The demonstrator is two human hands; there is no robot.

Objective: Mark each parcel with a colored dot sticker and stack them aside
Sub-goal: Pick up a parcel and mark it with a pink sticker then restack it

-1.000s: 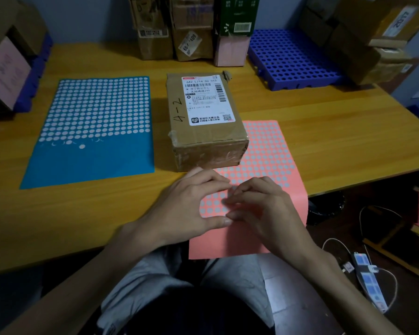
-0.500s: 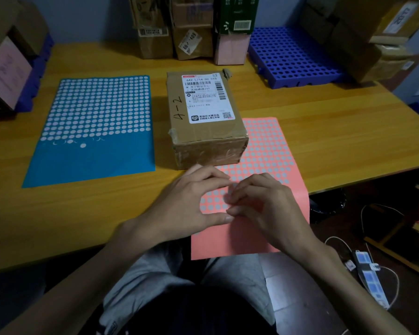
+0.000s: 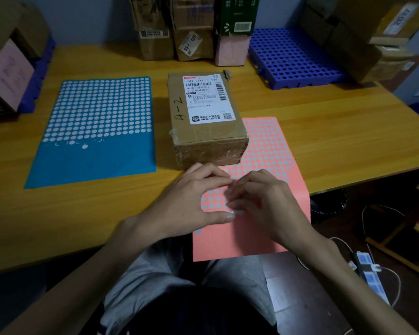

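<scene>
A brown cardboard parcel [image 3: 203, 122] with a white shipping label and "4-2" written on it lies on the wooden table [image 3: 336, 131]. It partly covers a pink sheet of dot stickers [image 3: 271, 151] that hangs over the table's front edge. My left hand [image 3: 191, 197] presses on the pink sheet with thumb and fingertips spread in an arc. My right hand [image 3: 264, 201] has its fingers curled, and its fingertips pick at a dot sticker beside the left fingertips. The sticker itself is hidden under the fingers.
A blue sheet of dot stickers [image 3: 94, 155] lies left of the parcel. Several parcels [image 3: 194, 27] stand along the back wall. A blue perforated pallet [image 3: 293, 56] carries stacked boxes [image 3: 363, 44] at the back right. More boxes [image 3: 7, 68] sit at the far left.
Both hands stay on the same spot of the pink sheet; only the fingertips have shifted slightly. The parcel has not moved.
</scene>
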